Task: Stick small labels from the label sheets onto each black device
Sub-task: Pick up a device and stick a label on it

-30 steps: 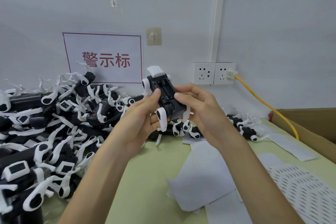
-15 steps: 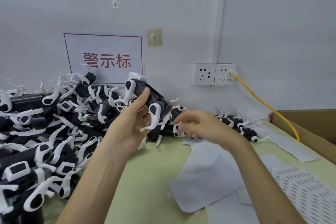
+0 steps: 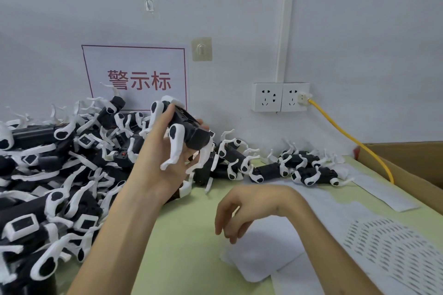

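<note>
My left hand (image 3: 158, 163) grips a black device with white legs (image 3: 189, 132), raised above the table near the pile. A large heap of the same black devices (image 3: 48, 175) fills the left side. Two more devices (image 3: 304, 167) lie at the back right. My right hand (image 3: 237, 211) hangs over the table with fingers loosely curled and nothing in it, just above a blank white sheet (image 3: 261, 249). A label sheet with rows of peeled slots (image 3: 393, 246) lies at the right.
The green table (image 3: 182, 235) runs to the white wall. A cardboard box (image 3: 407, 165) stands at the far right, with a yellow cable (image 3: 347, 136) running from the wall socket (image 3: 280, 97). A long paper strip (image 3: 383, 194) lies by the box.
My right hand let go of the device and dropped down toward the sheets. The left hand swung the device left, tilting it toward the pile.
</note>
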Tool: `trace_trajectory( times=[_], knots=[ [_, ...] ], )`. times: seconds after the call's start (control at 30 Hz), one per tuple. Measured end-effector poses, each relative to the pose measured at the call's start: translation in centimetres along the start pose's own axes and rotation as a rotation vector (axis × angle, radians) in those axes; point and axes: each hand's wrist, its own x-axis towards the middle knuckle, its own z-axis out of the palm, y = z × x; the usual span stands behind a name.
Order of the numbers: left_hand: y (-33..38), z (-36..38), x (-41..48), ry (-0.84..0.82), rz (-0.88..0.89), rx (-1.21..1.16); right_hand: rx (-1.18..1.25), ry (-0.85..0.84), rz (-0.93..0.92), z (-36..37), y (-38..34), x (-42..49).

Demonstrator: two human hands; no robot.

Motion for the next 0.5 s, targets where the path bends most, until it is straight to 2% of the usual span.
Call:
trace_trajectory(
  times=[0.1, 0.17, 0.3, 0.4, 0.5],
  knots=[
    [0.2, -0.3, 0.0, 0.008, -0.035, -0.007, 0.025, 0.043, -0.005, -0.2, -0.6, -0.4],
    [0.4, -0.2, 0.0, 0.052, -0.052, 0.013, -0.068, 0.053, 0.076, 0.3, -1.0, 0.0],
    [0.4, -0.6, -0.1, 0.037, -0.052, -0.030, -0.266, -0.010, 0.235, 2.0, -1.3, 1.8],
    [0.5, -0.5, 0.1, 0.039, -0.046, 0.006, -0.303, 0.083, 0.138, 1.2, -1.6, 1.3],
    [0.6, -0.5, 0.0, 0.081, -0.047, 0.080, -0.226, 0.267, -0.080, -0.9, -2.5, -0.9]
  ],
)
